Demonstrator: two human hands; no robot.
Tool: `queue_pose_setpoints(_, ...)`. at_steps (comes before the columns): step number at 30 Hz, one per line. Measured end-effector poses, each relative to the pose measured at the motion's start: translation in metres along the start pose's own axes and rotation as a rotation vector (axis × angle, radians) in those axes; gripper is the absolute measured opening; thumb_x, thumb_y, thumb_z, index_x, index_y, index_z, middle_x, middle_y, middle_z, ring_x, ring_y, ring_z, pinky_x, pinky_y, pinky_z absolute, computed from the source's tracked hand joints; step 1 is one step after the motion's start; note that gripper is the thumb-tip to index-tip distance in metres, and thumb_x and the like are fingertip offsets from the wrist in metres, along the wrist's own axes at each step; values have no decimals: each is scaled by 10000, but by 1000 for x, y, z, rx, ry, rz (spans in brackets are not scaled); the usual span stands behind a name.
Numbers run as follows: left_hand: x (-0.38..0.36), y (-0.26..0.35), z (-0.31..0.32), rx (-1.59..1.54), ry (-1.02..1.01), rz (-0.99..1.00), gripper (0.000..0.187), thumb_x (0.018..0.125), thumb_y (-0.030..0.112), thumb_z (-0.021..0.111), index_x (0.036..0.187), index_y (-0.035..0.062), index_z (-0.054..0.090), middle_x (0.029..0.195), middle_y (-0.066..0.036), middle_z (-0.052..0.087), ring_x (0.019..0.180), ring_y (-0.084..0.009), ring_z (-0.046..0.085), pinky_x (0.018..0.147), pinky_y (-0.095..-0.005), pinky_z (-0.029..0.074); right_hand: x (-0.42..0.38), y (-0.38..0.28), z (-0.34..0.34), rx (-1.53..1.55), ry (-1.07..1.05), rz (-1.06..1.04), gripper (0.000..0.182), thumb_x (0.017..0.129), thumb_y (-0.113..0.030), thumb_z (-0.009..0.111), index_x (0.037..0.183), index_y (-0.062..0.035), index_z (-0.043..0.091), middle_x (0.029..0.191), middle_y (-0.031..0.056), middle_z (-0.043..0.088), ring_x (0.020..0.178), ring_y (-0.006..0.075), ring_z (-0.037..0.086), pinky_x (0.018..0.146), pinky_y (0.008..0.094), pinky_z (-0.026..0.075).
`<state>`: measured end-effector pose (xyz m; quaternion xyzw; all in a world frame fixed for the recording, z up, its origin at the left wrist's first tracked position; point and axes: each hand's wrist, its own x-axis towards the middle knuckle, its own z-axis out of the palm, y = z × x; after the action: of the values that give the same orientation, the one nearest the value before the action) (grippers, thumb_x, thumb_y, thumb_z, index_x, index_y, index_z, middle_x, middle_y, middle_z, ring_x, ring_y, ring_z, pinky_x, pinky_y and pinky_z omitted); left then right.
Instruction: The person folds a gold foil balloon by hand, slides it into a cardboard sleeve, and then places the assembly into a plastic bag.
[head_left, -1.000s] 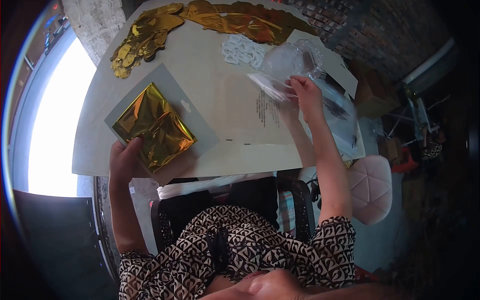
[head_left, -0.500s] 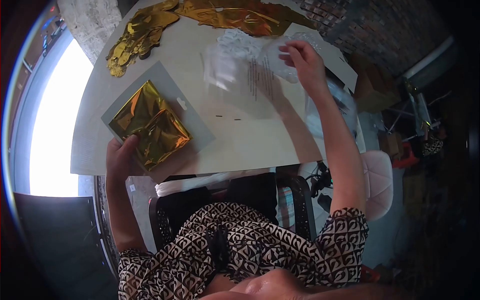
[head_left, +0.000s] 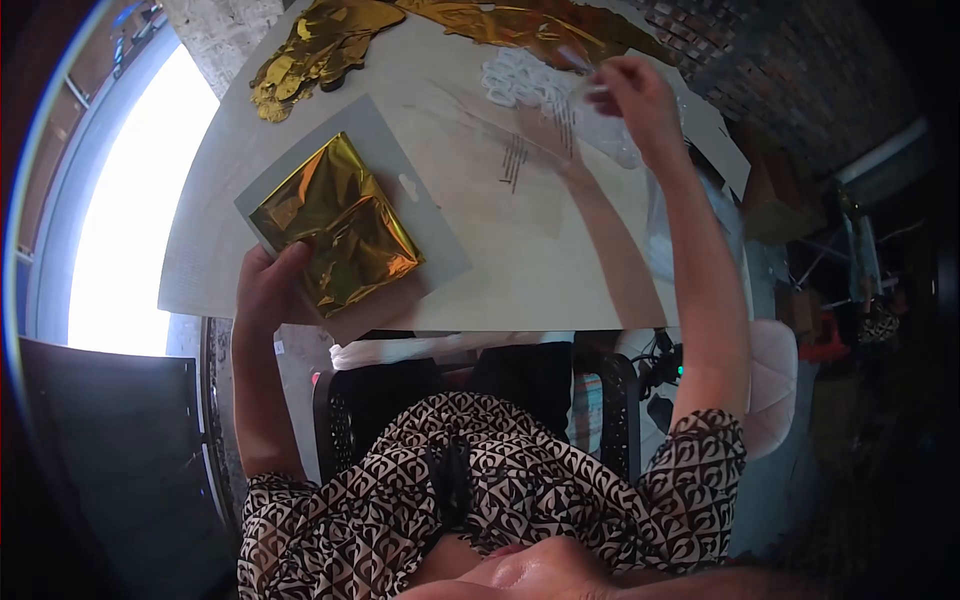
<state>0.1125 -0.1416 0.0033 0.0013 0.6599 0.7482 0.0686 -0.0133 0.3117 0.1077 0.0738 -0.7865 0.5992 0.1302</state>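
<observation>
My left hand (head_left: 275, 280) grips the lower left edge of a grey card (head_left: 440, 235) with a hang hole. Its thumb presses on folded gold foil (head_left: 345, 230) lying on the card. At the far side of the table, my right hand (head_left: 640, 105) is raised with its fingers pinched together. They appear to hold the edge of a clear plastic bag (head_left: 540, 195) with printed text, which is bent and partly blurred. A pile of small white pieces (head_left: 520, 78) lies just left of the right hand.
Loose gold foil heaps (head_left: 325, 45) and a gold foil sheet (head_left: 530, 30) lie along the far edge of the table (head_left: 210, 270). More clear plastic (head_left: 690, 235) and a white card (head_left: 718, 150) are at the right. A cardboard box (head_left: 785, 180) stands beyond.
My right hand has closed into a pinch, and the clear bag has shifted and bent, uncovering more of the white pile. The left hand still holds the card and foil.
</observation>
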Motion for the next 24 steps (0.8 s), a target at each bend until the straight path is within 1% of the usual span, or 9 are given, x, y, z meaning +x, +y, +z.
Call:
queue_pose_setpoints(2,-1,1,1,-19,2,9,364,942,233,690,1179,-39,640,1107,-86,688,977,-154,651,870,-318,527,0,-4,0,-42,-177,64,185,1012,-186,586,1109,-30,609,981,82,698,900,177,704,783,295,565)
queue_pose_setpoints(5,0,-2,0,-23,6,23,363,944,233,688,1179,-39,640,1104,-86,690,972,-155,652,864,-317,529,26,-11,-8,92,227,-325,193,1016,-182,566,1071,1,593,972,101,697,823,176,701,787,292,576)
queue_pose_setpoints(11,-1,-5,-1,9,28,14,347,948,219,658,1180,-38,641,1085,-80,692,952,-160,658,841,-319,531,11,-48,-106,-52,127,-27,165,1004,-205,589,1105,-78,617,933,16,681,691,61,590,644,202,498)
queue_pose_setpoints(12,-2,-2,4,-22,28,37,348,948,222,651,1179,-37,642,1085,-83,692,946,-165,662,837,-324,534,-4,-61,-114,-107,81,58,122,997,-219,601,1060,-118,629,837,-55,614,601,13,443,518,189,318)
queue_pose_setpoints(14,-6,2,12,11,42,0,359,948,229,639,1190,-37,635,1090,-94,691,940,-176,668,829,-334,537,-19,-60,-150,-269,-92,129,120,994,-220,596,1052,-120,631,815,-63,598,606,5,426,520,190,306)
queue_pose_setpoints(18,5,-9,-4,-61,3,19,396,945,258,651,1205,-39,617,1085,-101,689,937,-174,667,823,-333,538,-33,-18,-203,-572,-416,331,184,949,-206,655,1078,-79,687,886,-44,655,754,44,564,651,215,430)
queue_pose_setpoints(21,3,-8,-5,-41,46,16,394,948,265,650,1195,-40,618,1085,-101,688,943,-169,666,824,-329,539,-45,-1,-199,-821,-369,379,168,950,-194,649,1037,-61,703,867,-42,656,752,51,556,671,220,432)
queue_pose_setpoints(22,4,-9,-7,-3,53,4,394,948,266,652,1194,-40,617,1089,-102,688,946,-167,665,826,-328,540,-44,22,-203,-779,-350,192,178,952,-192,643,1014,-39,711,870,-37,657,726,59,546,634,235,429)
queue_pose_setpoints(24,0,-6,-7,38,72,-6,395,949,268,653,1193,-40,616,1093,-102,687,949,-166,665,828,-326,540,-45,38,-212,-730,-257,187,173,959,-191,641,1028,-46,705,860,-39,647,725,54,548,631,225,428)
